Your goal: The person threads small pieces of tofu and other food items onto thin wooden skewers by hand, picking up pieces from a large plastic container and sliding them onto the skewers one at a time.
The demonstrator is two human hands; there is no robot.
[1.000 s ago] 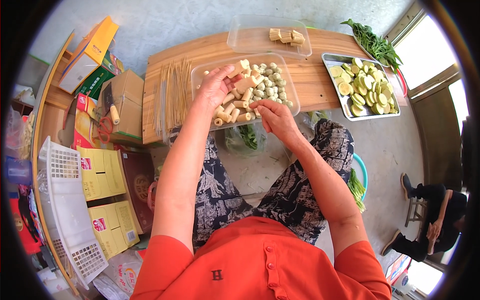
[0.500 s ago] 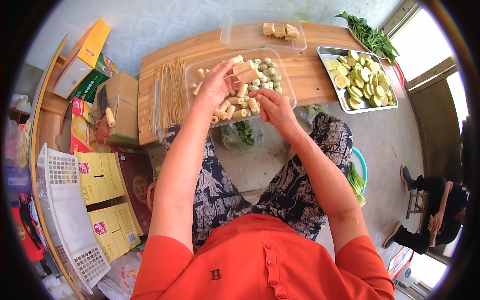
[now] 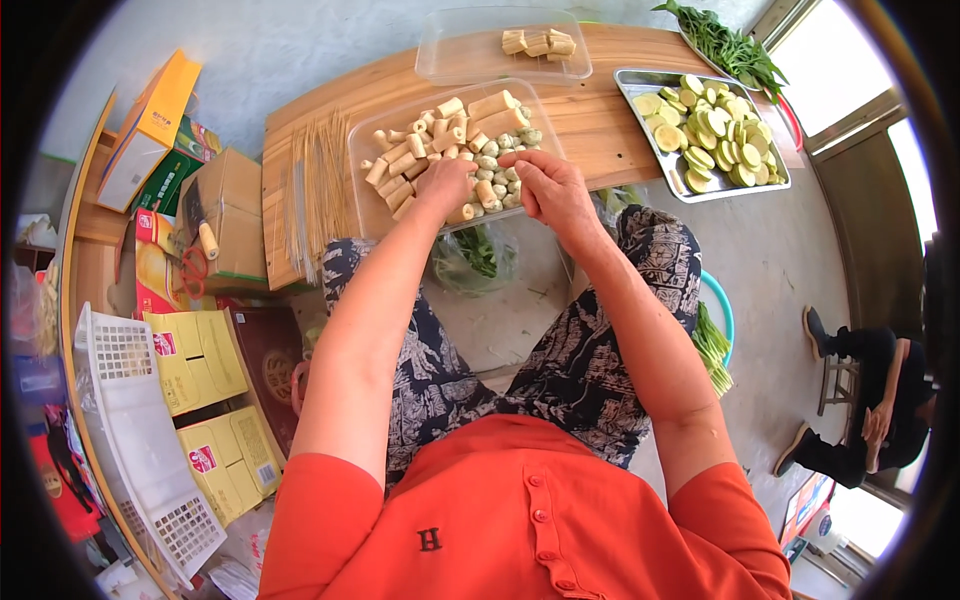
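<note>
A clear plastic tub [image 3: 356,180] on the wooden table holds short tan cylindrical pieces [image 3: 398,162] on its left and grey-green speckled balls [image 3: 497,172] on its right. Two larger tan rolls [image 3: 494,118] lie at its far side. My left hand [image 3: 446,186] reaches down among the tan pieces, fingers bent together; what they grip is hidden. To its right, above the speckled balls, my right hand [image 3: 553,198] is closed in a pinch with its knuckles up. Whatever sits in that pinch is too small to make out.
Thin wooden skewers [image 3: 322,180] lie left of the tub. Behind it stands another clear tub [image 3: 450,62] with a few tan bundles. A metal tray [image 3: 690,195] of sliced green squash and leafy greens [image 3: 730,50] are at right. A seated person [image 3: 880,410] is far right.
My left hand has turned over and lowered into the tan pieces, leaving the larger rolls at the tub's far side. My right hand stays pinched. The whole view has shifted slightly.
</note>
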